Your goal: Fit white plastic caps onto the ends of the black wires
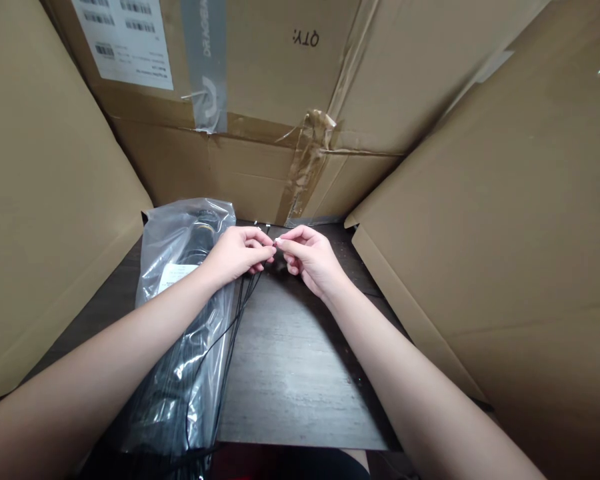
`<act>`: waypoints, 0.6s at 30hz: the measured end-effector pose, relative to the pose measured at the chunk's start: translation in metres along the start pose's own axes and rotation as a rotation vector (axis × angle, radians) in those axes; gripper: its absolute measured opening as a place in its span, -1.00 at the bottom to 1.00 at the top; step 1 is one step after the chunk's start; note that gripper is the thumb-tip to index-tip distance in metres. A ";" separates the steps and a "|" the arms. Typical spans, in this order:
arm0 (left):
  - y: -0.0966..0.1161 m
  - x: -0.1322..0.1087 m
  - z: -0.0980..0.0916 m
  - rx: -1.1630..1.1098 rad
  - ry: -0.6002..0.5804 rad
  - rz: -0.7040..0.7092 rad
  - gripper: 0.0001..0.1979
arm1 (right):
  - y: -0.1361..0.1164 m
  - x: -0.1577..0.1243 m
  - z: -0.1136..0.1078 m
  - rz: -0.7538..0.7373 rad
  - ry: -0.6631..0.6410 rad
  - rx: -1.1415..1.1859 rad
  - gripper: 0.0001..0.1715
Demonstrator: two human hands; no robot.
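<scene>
Over the middle of the table, my left hand (245,250) and my right hand (307,257) meet at the fingertips, both closed in a pinch. Between the right thumb and finger shows a small white connector (279,241). What the left fingers grip against it is mostly hidden. Thin black cables (237,313) run down from under my left hand toward the table's front edge. Just beyond the fingers lie small white cable ends (267,226). Beneath my left forearm is a clear plastic bag (153,233) with a bundle of black cables inside and a white label (173,275).
Cardboard walls stand close on the left (45,200) and right (505,233). A large taped carton (260,73) with a printed label (125,40) closes off the back. The dark wooden table (305,380) ends at a front edge near my lap.
</scene>
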State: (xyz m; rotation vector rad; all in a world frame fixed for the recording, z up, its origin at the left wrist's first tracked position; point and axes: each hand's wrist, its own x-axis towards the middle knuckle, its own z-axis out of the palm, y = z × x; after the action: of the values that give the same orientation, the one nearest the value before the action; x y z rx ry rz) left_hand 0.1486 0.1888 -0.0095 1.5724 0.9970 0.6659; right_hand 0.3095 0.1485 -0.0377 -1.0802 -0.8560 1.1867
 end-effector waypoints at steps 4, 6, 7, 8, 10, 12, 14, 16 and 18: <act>-0.002 0.001 -0.001 0.001 -0.006 0.014 -0.93 | 0.000 0.000 0.000 0.002 -0.031 0.001 -0.54; -0.002 0.001 -0.001 0.000 -0.010 0.018 -0.92 | 0.000 0.000 -0.001 0.014 -0.042 -0.028 -0.55; -0.003 0.001 -0.001 -0.001 -0.008 0.019 -0.93 | -0.001 0.000 -0.001 0.017 -0.043 -0.043 -0.56; -0.003 0.002 -0.001 -0.001 -0.004 0.017 -0.93 | -0.001 0.000 -0.002 0.016 -0.042 -0.057 -0.56; -0.002 0.001 -0.001 -0.001 0.009 0.011 -0.94 | -0.001 0.000 -0.003 0.013 -0.044 -0.078 -0.56; -0.002 0.001 0.000 0.003 0.020 0.007 -0.94 | -0.002 0.000 -0.003 0.008 -0.049 -0.088 -0.56; -0.001 0.000 0.000 0.011 0.023 0.010 -0.94 | -0.002 0.000 -0.003 -0.002 -0.051 -0.089 -0.58; -0.001 0.000 0.000 0.016 0.019 0.016 -0.93 | -0.002 0.000 -0.002 -0.011 -0.044 -0.089 -0.59; -0.001 0.000 0.000 0.012 0.018 0.027 -0.93 | -0.002 0.000 -0.002 -0.013 -0.029 -0.086 -0.60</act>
State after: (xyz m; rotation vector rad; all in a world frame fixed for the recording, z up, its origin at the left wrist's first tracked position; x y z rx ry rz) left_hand 0.1488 0.1889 -0.0101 1.5956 0.9962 0.6954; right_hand 0.3119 0.1483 -0.0366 -1.1281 -0.9422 1.1661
